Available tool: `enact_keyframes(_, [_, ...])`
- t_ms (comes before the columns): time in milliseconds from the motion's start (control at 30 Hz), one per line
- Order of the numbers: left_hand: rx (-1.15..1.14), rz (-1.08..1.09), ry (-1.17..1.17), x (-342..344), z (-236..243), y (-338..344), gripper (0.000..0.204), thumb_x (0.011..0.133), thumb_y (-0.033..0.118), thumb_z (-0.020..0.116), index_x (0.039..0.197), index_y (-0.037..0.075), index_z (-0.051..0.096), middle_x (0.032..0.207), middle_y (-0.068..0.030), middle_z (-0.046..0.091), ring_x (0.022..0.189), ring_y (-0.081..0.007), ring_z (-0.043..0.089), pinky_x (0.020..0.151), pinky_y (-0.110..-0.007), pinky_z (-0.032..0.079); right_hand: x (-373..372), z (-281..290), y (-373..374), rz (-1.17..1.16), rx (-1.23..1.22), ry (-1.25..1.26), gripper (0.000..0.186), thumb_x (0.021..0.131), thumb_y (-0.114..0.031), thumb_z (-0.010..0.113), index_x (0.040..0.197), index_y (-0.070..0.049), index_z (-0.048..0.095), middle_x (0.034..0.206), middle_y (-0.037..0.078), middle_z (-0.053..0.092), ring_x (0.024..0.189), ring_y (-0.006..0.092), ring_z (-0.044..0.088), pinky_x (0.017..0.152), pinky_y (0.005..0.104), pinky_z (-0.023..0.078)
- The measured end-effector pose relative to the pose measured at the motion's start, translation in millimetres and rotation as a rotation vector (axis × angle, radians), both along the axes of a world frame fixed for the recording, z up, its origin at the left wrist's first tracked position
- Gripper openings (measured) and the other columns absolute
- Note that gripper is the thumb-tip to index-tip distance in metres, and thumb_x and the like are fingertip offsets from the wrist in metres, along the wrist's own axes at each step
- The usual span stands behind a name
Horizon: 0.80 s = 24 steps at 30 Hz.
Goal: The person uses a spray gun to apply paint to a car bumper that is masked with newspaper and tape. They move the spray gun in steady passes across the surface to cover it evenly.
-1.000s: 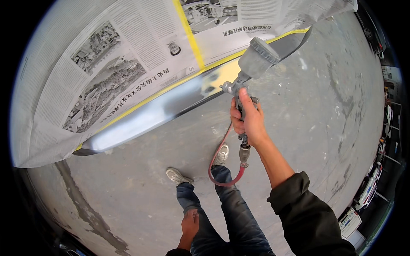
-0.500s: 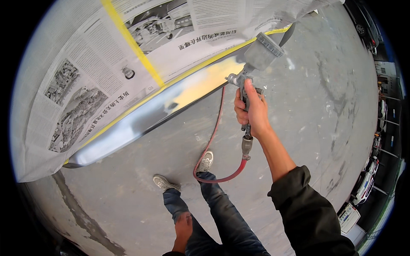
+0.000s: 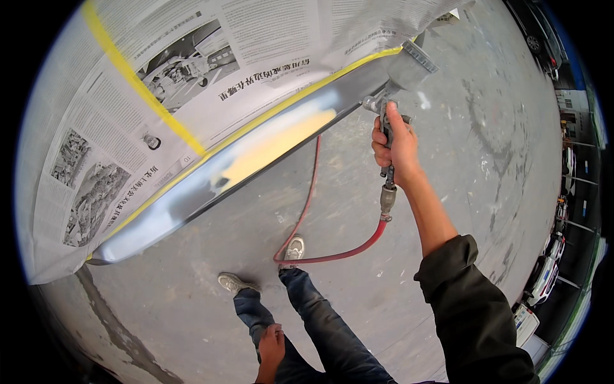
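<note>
My right hand (image 3: 404, 148) is wrapped round the grip of a spray gun (image 3: 385, 114), thumb up along its back. The gun's translucent cup (image 3: 409, 69) tilts up and away to the right, beside the far right end of a long panel (image 3: 185, 195). White, yellow and dark grey patches mark the panel. A red air hose (image 3: 355, 251) hangs from the coupling under the grip, loops by my shoe, then runs up behind the panel. In front of my thigh, my left hand (image 3: 272, 349) hangs low with its fingers curled; I see nothing in it.
Newspaper sheets (image 3: 256, 54) cover the surface beyond the panel, edged with yellow masking tape (image 3: 252, 125). Below lies a grey, stained floor (image 3: 448, 211), where my shoes (image 3: 236, 281) stand. Parked cars (image 3: 547, 275) line the far right, and a dark strip (image 3: 118, 329) crosses the floor at left.
The spray gun and my right hand have shifted right along the panel, past the yellow patch toward its far right end. The hose swings with them. The view has shifted too.
</note>
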<state>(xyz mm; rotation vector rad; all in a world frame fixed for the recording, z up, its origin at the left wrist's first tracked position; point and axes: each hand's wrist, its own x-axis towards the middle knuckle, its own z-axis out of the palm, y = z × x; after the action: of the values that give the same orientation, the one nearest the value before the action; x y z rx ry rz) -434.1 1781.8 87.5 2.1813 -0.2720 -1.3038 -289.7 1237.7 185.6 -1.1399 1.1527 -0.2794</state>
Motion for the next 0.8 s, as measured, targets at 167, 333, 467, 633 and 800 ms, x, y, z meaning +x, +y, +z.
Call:
enact_keyframes(167, [-0.009, 0.017, 0.009, -3, 0, -9, 0.017, 0.091, 0.011, 0.058, 0.107, 0.006, 0.059, 0.096, -0.0139, 0.068, 0.086, -0.0324, 0.067, 0.076, -0.041, 0.053, -9, 3, -24, -0.021, -0.047, 0.009, 0.049, 0.092, -0.058, 0.056, 0.082, -0.01, 0.051, 0.062, -0.004, 0.043, 0.043, 0.004, 0.029, 0.039, 0.0224, 0.02])
enact_keyframes(333, [0.011, -0.005, 0.028, 4, 8, -8, 0.019, 0.092, 0.01, 0.057, 0.109, 0.002, 0.06, 0.1, -0.0162, 0.069, 0.09, -0.0307, 0.069, 0.079, -0.038, 0.054, -11, 4, -34, -0.068, -0.17, 0.055, 0.048, 0.094, -0.059, 0.052, 0.082, -0.012, 0.05, 0.062, -0.005, 0.04, 0.044, 0.0038, 0.028, 0.04, 0.0222, 0.02])
enact_keyframes(467, [0.006, -0.003, 0.019, 4, 4, 4, 0.017, 0.092, 0.012, 0.057, 0.107, 0.005, 0.06, 0.1, -0.0148, 0.067, 0.089, -0.0325, 0.067, 0.078, -0.04, 0.053, -3, 5, -6, -0.048, -0.132, 0.06, 0.048, 0.093, -0.055, 0.056, 0.079, -0.009, 0.049, 0.061, -0.004, 0.042, 0.043, 0.0052, 0.03, 0.041, 0.0242, 0.023])
enact_keyframes(633, [-0.031, 0.004, -0.011, 9, 1, 12, 0.017, 0.092, 0.011, 0.057, 0.107, 0.005, 0.06, 0.1, -0.015, 0.067, 0.089, -0.0332, 0.067, 0.078, -0.041, 0.053, 12, 3, 39, 0.019, -0.014, 0.04, 0.049, 0.094, -0.057, 0.053, 0.084, -0.009, 0.05, 0.062, -0.004, 0.042, 0.043, 0.0049, 0.03, 0.04, 0.023, 0.023])
enact_keyframes(800, [-0.032, 0.066, 0.013, 13, 4, 27, 0.017, 0.091, 0.011, 0.058, 0.108, 0.006, 0.059, 0.099, -0.0145, 0.068, 0.09, -0.0335, 0.067, 0.078, -0.041, 0.053, 33, -2, 95, 0.1, 0.053, 0.014, 0.051, 0.094, -0.058, 0.052, 0.085, -0.008, 0.049, 0.063, -0.003, 0.042, 0.043, 0.0048, 0.031, 0.039, 0.0227, 0.023])
